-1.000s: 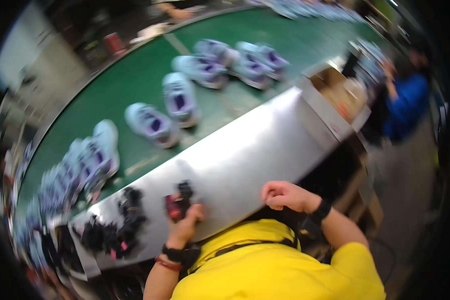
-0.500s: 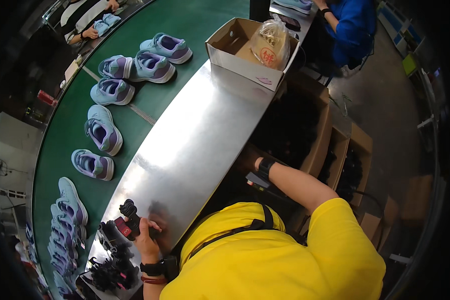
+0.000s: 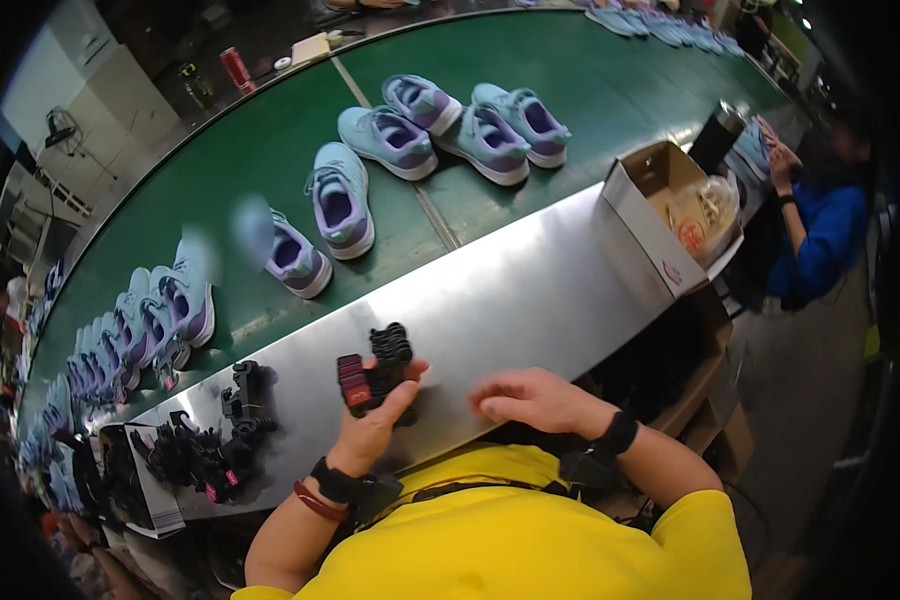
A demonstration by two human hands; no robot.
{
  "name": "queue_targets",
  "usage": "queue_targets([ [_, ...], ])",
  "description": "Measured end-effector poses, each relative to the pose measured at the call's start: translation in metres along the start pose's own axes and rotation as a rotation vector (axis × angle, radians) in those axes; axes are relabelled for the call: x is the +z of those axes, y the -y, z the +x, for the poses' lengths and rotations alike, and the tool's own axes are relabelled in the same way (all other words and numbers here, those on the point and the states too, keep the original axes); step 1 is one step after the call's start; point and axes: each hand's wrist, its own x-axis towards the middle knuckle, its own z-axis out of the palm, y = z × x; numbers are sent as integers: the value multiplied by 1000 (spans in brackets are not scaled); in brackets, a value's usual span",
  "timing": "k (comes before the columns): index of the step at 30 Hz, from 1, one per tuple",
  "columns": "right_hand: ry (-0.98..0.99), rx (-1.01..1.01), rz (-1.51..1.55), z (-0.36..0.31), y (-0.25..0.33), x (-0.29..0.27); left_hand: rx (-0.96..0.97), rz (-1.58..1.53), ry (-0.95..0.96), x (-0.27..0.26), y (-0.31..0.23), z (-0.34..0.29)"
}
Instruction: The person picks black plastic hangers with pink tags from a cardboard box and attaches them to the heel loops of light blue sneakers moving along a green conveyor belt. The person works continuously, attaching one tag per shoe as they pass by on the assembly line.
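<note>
My left hand (image 3: 375, 425) is closed round a stack of black plastic hangers (image 3: 375, 368) with hook-shaped tops and red labels, held above the metal table (image 3: 490, 310). To its right, over the table's near edge, hovers my right hand (image 3: 530, 398). Its fingers are loosely bent and a bit blurred, and I see nothing in them. Left of my left hand lies a loose pile of similar black hangers (image 3: 205, 445), some with pink-red labels. Beyond the table, light blue and purple sneakers (image 3: 342, 205) stand on a green conveyor belt (image 3: 240, 170).
An open cardboard box (image 3: 635, 225) holding a plastic bag (image 3: 705, 215) stands at the table's right end, beside a dark bottle (image 3: 718, 135). A person in blue (image 3: 820, 235) sits beyond it. More cardboard boxes (image 3: 705, 400) stand below the right edge. Several sneakers (image 3: 135, 320) line the belt's left side.
My right hand has come up from the dark space by the cardboard boxes to above the table. The view has turned; my left hand still grips the hangers, now farther from the pile.
</note>
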Motion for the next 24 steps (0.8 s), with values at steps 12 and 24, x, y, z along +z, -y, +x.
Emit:
queue_targets([
  [12, -101, -37, -464, 100, 59, 19, 348, 814, 75, -68, -14, 21],
  [24, -35, -275, -1120, 139, 62, 9, 352, 1038, -87, -128, -58, 88],
])
